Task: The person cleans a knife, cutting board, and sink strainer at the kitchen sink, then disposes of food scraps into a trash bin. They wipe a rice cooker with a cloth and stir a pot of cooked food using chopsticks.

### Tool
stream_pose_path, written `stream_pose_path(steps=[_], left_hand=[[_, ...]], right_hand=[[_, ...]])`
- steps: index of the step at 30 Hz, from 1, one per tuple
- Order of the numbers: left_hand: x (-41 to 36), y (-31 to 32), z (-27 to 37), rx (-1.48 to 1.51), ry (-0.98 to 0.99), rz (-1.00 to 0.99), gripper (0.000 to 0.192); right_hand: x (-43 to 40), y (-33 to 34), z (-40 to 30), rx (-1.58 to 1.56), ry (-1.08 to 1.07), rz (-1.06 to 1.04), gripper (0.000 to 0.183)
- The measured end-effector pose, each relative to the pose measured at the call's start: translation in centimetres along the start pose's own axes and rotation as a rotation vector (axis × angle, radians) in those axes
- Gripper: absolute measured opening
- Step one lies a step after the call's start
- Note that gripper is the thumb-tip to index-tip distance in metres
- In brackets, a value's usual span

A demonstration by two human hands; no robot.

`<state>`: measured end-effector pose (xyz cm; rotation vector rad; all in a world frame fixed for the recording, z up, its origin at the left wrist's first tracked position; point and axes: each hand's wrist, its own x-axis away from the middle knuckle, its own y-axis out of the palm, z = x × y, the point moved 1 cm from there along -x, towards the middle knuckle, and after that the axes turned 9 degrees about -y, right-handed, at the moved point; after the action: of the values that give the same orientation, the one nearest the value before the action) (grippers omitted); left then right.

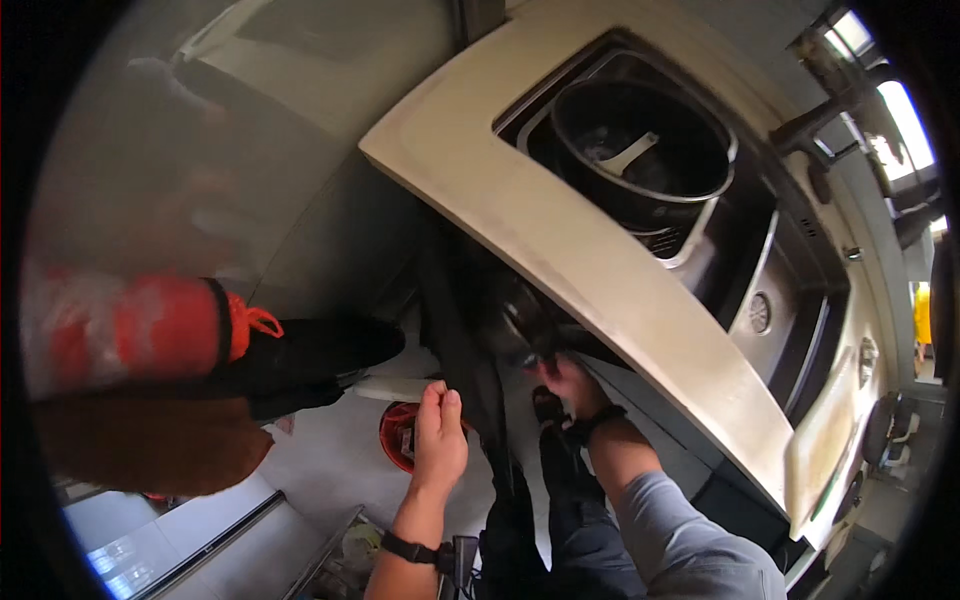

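Note:
My left hand (pixel 440 431) is raised in front of the dark opening below the counter, fingers curled and thumb on top. A pale flat piece (pixel 397 388) appears just left of its fingertips; whether the hand grips it is unclear. Farther right, my right hand (pixel 576 386) reaches under the counter edge and is closed around the near end of a dark, shiny piece of cookware (pixel 517 319), mostly lost in shadow. Above, a large black pot (pixel 645 191) with a pale spoon or ladle (pixel 630 155) inside sits in the sink (pixel 799 259).
The beige countertop (pixel 600 277) overhangs the space around my right arm. A pale cutting board (pixel 825 442) leans at its right end. Below my left hand stands a red bin (pixel 397 435). A red cylindrical item (pixel 165 326) with an orange loop protrudes from the left.

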<state>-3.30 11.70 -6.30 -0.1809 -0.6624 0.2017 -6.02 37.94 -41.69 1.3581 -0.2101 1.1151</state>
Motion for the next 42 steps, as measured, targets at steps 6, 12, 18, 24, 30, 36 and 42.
stream_pose_path(steps=[6, 12, 18, 24, 30, 36, 42], left_hand=[[0.4, 0.2, -0.6, 0.153, -0.037, 0.023, 0.017], [0.9, 0.2, 0.0, 0.161, -0.077, 0.0, 0.017], [1.3, 0.7, 0.2, 0.192, -0.14, 0.013, 0.016], [1.2, 0.9, 0.0, 0.185, -0.146, 0.001, 0.016], [0.6, 1.5, 1.3, 0.12, -0.125, -0.08, 0.015], [-0.7, 3.6, 1.0, 0.055, -0.101, -0.134, 0.015], [-4.4, 7.3, -0.4, 0.125, -0.102, -0.315, 0.021]], right_hand=[[-6.4, 5.9, -1.9, 0.41, -0.451, -0.107, 0.025], [-10.2, 7.1, -2.7, 0.443, -0.472, -0.06, 0.028], [-11.6, 7.5, -3.3, 0.485, -0.492, -0.003, 0.032], [-11.6, 8.1, -3.6, 0.527, -0.503, 0.042, 0.035], [-7.4, 7.8, -3.1, 0.642, -0.515, 0.128, 0.038], [6.6, 3.8, 1.8, 0.921, -0.428, 0.307, 0.042], [27.3, 2.9, 7.3, 1.112, -0.187, 0.399, 0.045]])
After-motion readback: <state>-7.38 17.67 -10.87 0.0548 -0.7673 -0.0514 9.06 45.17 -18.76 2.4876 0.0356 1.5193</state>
